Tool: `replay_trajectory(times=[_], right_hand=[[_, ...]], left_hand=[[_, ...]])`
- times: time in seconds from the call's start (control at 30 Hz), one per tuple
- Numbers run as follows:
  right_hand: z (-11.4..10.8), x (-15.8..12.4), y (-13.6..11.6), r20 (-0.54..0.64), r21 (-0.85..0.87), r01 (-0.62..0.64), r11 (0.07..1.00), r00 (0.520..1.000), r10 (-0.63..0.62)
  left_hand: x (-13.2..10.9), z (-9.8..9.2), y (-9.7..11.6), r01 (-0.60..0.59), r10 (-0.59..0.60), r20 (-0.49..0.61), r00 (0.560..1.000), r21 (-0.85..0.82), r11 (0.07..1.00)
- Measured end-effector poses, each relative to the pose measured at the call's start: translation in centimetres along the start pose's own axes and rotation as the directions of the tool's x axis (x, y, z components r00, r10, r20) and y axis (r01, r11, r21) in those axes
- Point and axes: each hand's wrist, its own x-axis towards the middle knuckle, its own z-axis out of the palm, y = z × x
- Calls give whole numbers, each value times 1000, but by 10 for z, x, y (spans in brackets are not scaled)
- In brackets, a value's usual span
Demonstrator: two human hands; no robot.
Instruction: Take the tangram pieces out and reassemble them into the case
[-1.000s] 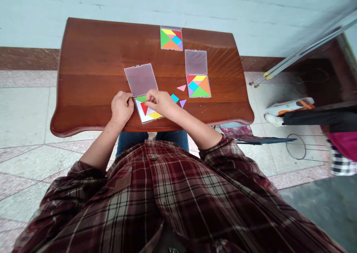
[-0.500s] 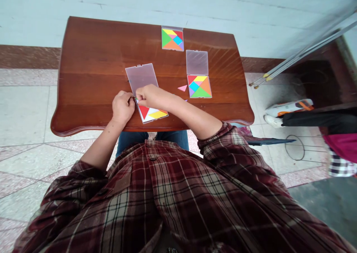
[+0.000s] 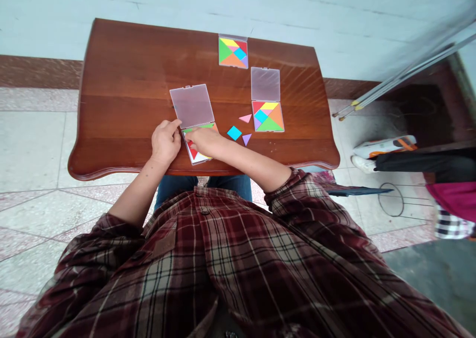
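An open tangram case lies near the table's front edge, its clear lid (image 3: 192,105) folded back and its tray (image 3: 197,155) partly filled with green, red and yellow pieces. My left hand (image 3: 164,140) rests against the tray's left edge, fingers curled, one finger touching the corner. My right hand (image 3: 204,139) lies over the tray with its fingers pressed down on the pieces. To the right of my right hand lie a loose blue square (image 3: 234,133), a pink triangle (image 3: 245,118) and a purple triangle (image 3: 246,139).
A second open case with a full tangram (image 3: 268,116) and its lid (image 3: 265,84) sits to the right. A third full tangram (image 3: 232,51) lies at the wooden table's (image 3: 122,80) far edge. Shoes and poles are on the floor to the right.
My right hand has moved from the tray's top left down over its middle, uncovering the blue square and purple triangle. The left hand has barely shifted.
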Motion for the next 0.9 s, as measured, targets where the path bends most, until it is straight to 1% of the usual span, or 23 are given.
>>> replay_trajectory(times=[0.13, 0.27, 0.33, 0.5, 0.67, 0.9], right_hand=[[3, -1, 4, 4, 20, 16, 1000, 1000, -16], [2, -3, 2, -35, 40, -19, 999, 999, 21], [2, -2, 1, -37, 51, -34, 998, 999, 36], [3, 0, 2, 14, 62, -17, 998, 1000, 16], [2, -3, 4, 24, 70, 13, 997, 1000, -15], [-1, -3, 4, 83, 65, -10, 998, 997, 5]], left_hand=[[1, 0, 0, -9, 8, 34, 999, 16, 1000], [1, -2, 3, -3, 1, 45, 999, 39, 999], [1, -2, 3, -3, 2, 40, 999, 44, 999], [1, -1, 1, -10, 8, 27, 1000, 52, 999], [1, -1, 0, 1, -2, 38, 999, 46, 999], [1, 0, 0, -5, 2, 32, 999, 68, 998]])
